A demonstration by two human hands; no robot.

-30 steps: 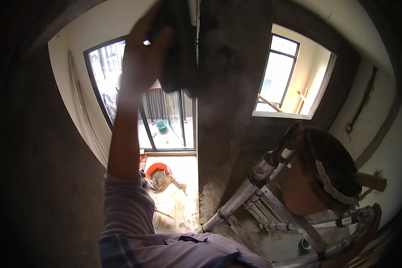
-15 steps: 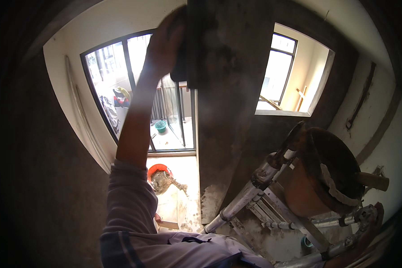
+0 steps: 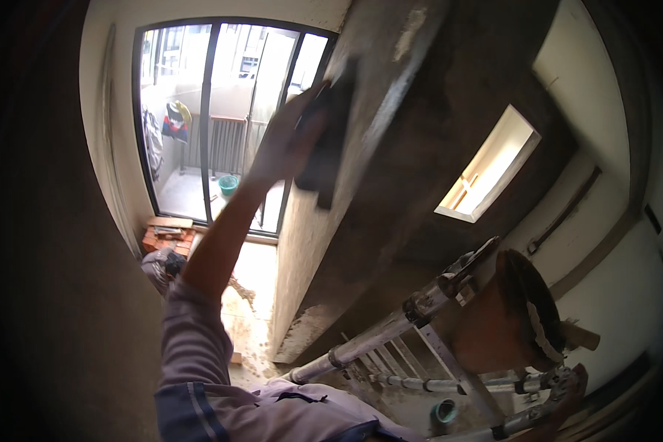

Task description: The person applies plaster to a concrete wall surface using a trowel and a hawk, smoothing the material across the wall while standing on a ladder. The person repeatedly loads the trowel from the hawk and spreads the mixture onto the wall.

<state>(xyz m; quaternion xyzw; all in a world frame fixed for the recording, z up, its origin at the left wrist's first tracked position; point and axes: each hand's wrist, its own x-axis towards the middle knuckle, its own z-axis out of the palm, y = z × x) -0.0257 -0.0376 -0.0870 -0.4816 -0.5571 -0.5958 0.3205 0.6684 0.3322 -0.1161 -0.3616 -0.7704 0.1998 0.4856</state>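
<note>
My left arm reaches up, and my left hand (image 3: 291, 140) is closed around the back of a dark plastering float (image 3: 335, 140). Both are smeared by motion. The float is upright at the edge of a grey plastered wall (image 3: 405, 169); whether it touches cannot be made out. Low on the right, my right hand (image 3: 571, 390) is wrapped round the metal rail of a ladder (image 3: 376, 342), partly in shadow. Beside that hand, an orange-brown bucket (image 3: 471, 324) sits tilted in view at the ladder's top, with a wooden handle (image 3: 580, 336) sticking out over its rim.
A person (image 3: 157, 269) is low down at the left by stacked bricks (image 3: 168, 237). Behind a dark-framed glass door (image 3: 209, 125) is a green bucket (image 3: 228, 184). A teal bucket (image 3: 443, 412) stands below the ladder. The wall has a window opening (image 3: 486, 166).
My view has turned, so the wall's narrow side face now shows. My left hand and the float have come away from the top of the view, lower and rightward. My right hand stays on the ladder.
</note>
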